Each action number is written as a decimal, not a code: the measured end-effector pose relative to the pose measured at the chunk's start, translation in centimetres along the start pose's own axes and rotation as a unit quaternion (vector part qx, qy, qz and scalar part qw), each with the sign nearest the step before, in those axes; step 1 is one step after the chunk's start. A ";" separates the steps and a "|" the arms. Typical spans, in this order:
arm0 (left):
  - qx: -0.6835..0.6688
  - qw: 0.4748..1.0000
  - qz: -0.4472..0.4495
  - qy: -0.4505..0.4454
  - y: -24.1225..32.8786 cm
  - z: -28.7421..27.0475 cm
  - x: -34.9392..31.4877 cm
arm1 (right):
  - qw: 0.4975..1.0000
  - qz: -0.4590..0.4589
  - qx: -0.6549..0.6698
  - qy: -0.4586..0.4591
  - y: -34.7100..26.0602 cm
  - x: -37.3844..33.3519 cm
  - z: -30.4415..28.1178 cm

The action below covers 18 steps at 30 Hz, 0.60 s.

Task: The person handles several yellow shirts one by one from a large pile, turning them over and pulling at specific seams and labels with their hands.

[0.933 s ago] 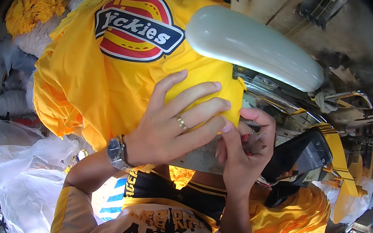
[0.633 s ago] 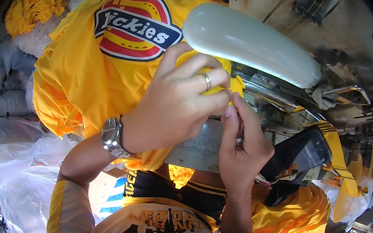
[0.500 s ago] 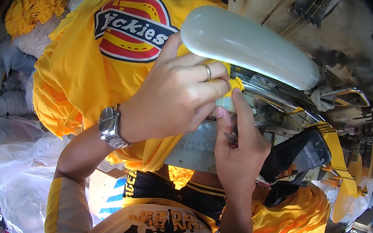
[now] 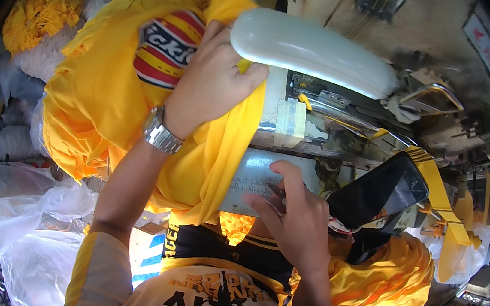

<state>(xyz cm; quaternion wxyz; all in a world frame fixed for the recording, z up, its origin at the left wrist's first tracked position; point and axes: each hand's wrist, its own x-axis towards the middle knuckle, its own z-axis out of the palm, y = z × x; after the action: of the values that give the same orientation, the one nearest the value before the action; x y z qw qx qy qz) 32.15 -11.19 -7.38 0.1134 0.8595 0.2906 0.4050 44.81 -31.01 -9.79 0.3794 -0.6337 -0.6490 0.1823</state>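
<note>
Yellow shirt (image 4: 105, 107) hangs bunched under our left hand (image 4: 210, 82), which grips its upper edge against the pale rounded machine arm (image 4: 314, 49); most of the cloth falls left of and below that fist. Our right hand (image 4: 298, 219) rests below, fingers loosely curled on the ruled metal plate (image 4: 254, 178), apparently holding nothing.

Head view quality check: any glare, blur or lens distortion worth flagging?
Head view: strong fisheye bending and black vignette at the rim; bright glare on the white machine arm and clear plastic bags; left hand and right hand reasonably sharp; far edges soft.
</note>
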 end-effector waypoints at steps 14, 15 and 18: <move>-0.074 0.990 -0.118 -0.031 8.7 -4.9 -8.4 | 0.917 -0.105 -0.358 0.142 -2.9 8.0 -1.1; -0.095 0.989 -0.108 -0.019 9.8 -4.3 -9.4 | 0.917 -0.114 -0.360 0.126 -3.1 8.8 -1.0; -0.157 0.977 -0.138 -0.031 10.7 -4.5 -11.6 | 0.919 -0.162 -0.349 0.091 -3.1 9.6 -0.6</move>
<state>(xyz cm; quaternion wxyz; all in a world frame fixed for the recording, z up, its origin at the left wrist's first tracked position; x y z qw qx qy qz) 27.26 -26.85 -7.24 0.3104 0.7948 0.3355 0.3992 43.99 -22.31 -4.72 0.2162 -0.6262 -0.7276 -0.1779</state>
